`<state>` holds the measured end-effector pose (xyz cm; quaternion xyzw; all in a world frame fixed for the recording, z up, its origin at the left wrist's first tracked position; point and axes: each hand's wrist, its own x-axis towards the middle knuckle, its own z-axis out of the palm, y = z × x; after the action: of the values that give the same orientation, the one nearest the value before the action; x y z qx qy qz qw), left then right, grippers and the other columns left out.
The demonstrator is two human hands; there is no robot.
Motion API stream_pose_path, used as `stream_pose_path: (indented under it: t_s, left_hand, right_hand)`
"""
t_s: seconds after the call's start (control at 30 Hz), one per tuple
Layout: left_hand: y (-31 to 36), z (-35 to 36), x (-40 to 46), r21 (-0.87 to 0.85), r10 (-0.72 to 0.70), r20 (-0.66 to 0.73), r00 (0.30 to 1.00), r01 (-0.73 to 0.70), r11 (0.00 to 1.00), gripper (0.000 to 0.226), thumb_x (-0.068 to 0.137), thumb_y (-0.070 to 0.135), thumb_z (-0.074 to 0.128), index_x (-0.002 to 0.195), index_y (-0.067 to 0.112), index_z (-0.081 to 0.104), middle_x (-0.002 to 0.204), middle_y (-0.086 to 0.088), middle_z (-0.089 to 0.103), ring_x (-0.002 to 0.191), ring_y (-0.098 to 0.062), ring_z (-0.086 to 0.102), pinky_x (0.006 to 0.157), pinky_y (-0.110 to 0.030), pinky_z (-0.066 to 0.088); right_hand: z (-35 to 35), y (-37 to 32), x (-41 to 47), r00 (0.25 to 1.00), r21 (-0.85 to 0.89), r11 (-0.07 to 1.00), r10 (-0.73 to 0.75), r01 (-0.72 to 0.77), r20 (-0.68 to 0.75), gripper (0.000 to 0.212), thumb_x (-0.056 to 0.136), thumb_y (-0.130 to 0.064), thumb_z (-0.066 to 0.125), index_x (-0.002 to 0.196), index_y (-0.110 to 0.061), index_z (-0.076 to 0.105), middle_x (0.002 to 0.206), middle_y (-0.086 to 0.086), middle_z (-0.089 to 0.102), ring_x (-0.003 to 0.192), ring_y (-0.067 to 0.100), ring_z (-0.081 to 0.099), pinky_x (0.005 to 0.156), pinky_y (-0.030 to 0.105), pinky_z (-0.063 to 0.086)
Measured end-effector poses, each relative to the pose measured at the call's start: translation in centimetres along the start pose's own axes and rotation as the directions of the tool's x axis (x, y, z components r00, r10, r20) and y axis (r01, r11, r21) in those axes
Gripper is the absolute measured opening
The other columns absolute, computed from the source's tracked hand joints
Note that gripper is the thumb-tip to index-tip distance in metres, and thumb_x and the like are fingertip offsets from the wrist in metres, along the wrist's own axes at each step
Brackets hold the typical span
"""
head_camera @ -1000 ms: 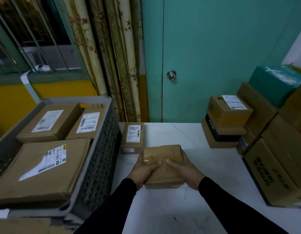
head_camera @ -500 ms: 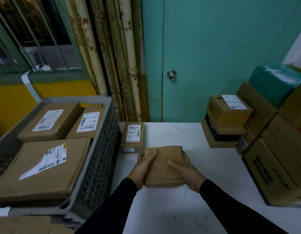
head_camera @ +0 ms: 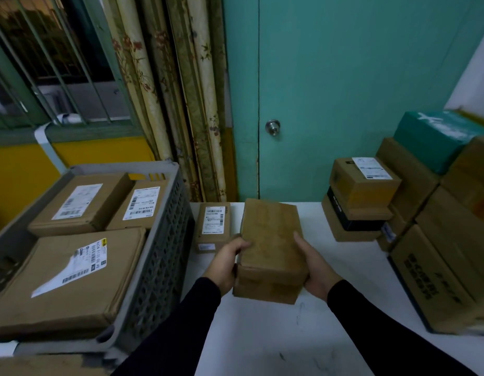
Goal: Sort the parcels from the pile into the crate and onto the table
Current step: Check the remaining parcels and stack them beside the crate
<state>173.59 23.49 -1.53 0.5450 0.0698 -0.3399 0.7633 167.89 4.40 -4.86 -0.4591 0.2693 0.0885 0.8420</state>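
box (head_camera: 272, 244) plain brown, held over the table (head_camera: 276, 335) between both hands. left hand (head_camera: 226, 263) grips its left edge, thumb on top; right hand (head_camera: 315, 272) clasps the right side, fingers underneath, probably. small labelled parcel (head_camera: 213, 226) just left of it. crate (head_camera: 156, 256) holds three labelled parcels. pile (head_camera: 436, 213) stacked at right.

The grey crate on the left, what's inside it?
The grey crate holds three labelled brown parcels, lying flat and filling its top. Anything beneath them is covered.
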Motion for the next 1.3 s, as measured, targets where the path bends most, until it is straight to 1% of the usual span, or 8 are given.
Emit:
stream_pose_path:
  t_s: [0.1, 0.27, 0.5, 0.9, 1.03, 1.13, 1.23, 1.3]
  left_hand:
    - [-0.4, -0.4, 0.3, 0.096, -0.018, -0.063, 0.998, 0.024, 0.995, 0.048, 0.088, 0.034, 0.076, 0.128, 0.023, 0.051, 0.117, -0.009, 0.071, 0.107, -0.03, 0.069, 0.093, -0.049, 0.057]
    - [-1.4, -0.6, 0.7, 0.329, 0.053, -0.092, 0.994, -0.02, 0.944, 0.091, 0.083, 0.033, 0.082, 0.151, 0.025, 0.021, 0.121, 0.001, 0.063, 0.107, -0.019, 0.067, 0.089, -0.034, 0.056]
    - [-1.1, -0.5, 0.6, 0.432, 0.129, -0.047, 0.991, -0.097, 0.897, 0.074, 0.09, 0.031, 0.076, 0.149, 0.036, 0.031, 0.121, 0.009, 0.062, 0.107, -0.012, 0.063, 0.078, -0.024, 0.054]
    - [-1.1, -0.1, 0.5, 0.47, 0.165, -0.048, 0.985, -0.123, 0.874, 0.072, 0.089, 0.026, 0.077, 0.143, 0.036, 0.031, 0.119, 0.012, 0.058, 0.107, -0.009, 0.061, 0.078, -0.021, 0.052]
    - [0.0, 0.1, 0.7, 0.44, 0.163, -0.043, 0.986, -0.127, 0.889, 0.079, 0.085, 0.042, 0.078, 0.145, 0.034, 0.027, 0.128, 0.01, 0.054, 0.108, -0.012, 0.061, 0.082, -0.028, 0.053]
    - [0.7, 0.2, 0.9, 0.411, 0.155, -0.055, 0.986, -0.119, 0.904, 0.091, 0.082, 0.056, 0.075, 0.152, 0.036, 0.021, 0.136, 0.001, 0.053, 0.113, -0.02, 0.062, 0.096, -0.041, 0.055]
    - [0.9, 0.3, 1.2, 0.439, 0.2, -0.097, 0.975, -0.138, 0.888, 0.095, 0.057, 0.082, 0.078, 0.137, 0.048, 0.04, 0.143, -0.003, 0.052, 0.121, -0.025, 0.06, 0.103, -0.05, 0.053]
    - [0.3, 0.1, 1.9, 0.464, 0.229, -0.134, 0.964, -0.143, 0.874, 0.092, 0.05, 0.089, 0.075, 0.131, 0.057, 0.045, 0.142, -0.002, 0.052, 0.122, -0.026, 0.06, 0.101, -0.051, 0.054]
  right_hand:
    - [-0.2, 0.4, 0.3, 1.0, -0.139, 0.99, -0.013, 0.015, 0.016, 0.075, 0.082, -0.053, 0.072, 0.146, -0.026, 0.044, 0.131, 0.006, 0.066, 0.118, 0.031, 0.064, 0.102, 0.052, 0.051]
    - [-0.3, 0.7, 0.5, 0.995, -0.308, 0.948, -0.048, 0.074, 0.092, 0.095, 0.066, -0.048, 0.089, 0.146, -0.033, 0.041, 0.135, 0.001, 0.064, 0.121, 0.027, 0.063, 0.106, 0.054, 0.049]
    - [0.0, 1.3, 0.2, 0.993, -0.251, 0.963, -0.08, 0.101, 0.091, 0.086, 0.072, -0.031, 0.084, 0.146, -0.027, 0.042, 0.133, 0.003, 0.065, 0.12, 0.026, 0.064, 0.105, 0.048, 0.051]
    - [-0.5, 1.2, 0.2, 0.991, -0.263, 0.956, -0.111, 0.127, 0.074, 0.097, 0.069, -0.03, 0.086, 0.151, -0.036, 0.033, 0.137, 0.0, 0.06, 0.123, 0.027, 0.06, 0.103, 0.05, 0.051]
    - [0.3, 0.2, -0.2, 0.991, -0.185, 0.974, -0.127, 0.133, 0.045, 0.084, 0.08, -0.056, 0.074, 0.151, -0.039, 0.032, 0.141, -0.002, 0.056, 0.123, 0.024, 0.059, 0.103, 0.05, 0.05]
    - [0.7, -0.9, 0.1, 0.995, -0.177, 0.979, -0.101, 0.1, 0.004, 0.106, 0.061, -0.085, 0.072, 0.149, -0.034, 0.042, 0.139, 0.003, 0.062, 0.122, 0.029, 0.064, 0.106, 0.058, 0.048]
    - [1.2, -1.4, 0.6, 0.992, -0.22, 0.969, -0.122, 0.115, -0.019, 0.108, 0.061, -0.085, 0.075, 0.146, -0.025, 0.045, 0.133, 0.005, 0.066, 0.116, 0.028, 0.068, 0.1, 0.056, 0.053]
    - [2.1, -1.5, 0.0, 0.983, -0.255, 0.952, -0.181, 0.169, -0.026, 0.091, 0.073, -0.07, 0.076, 0.14, -0.019, 0.04, 0.128, 0.004, 0.064, 0.111, 0.024, 0.069, 0.091, 0.047, 0.058]
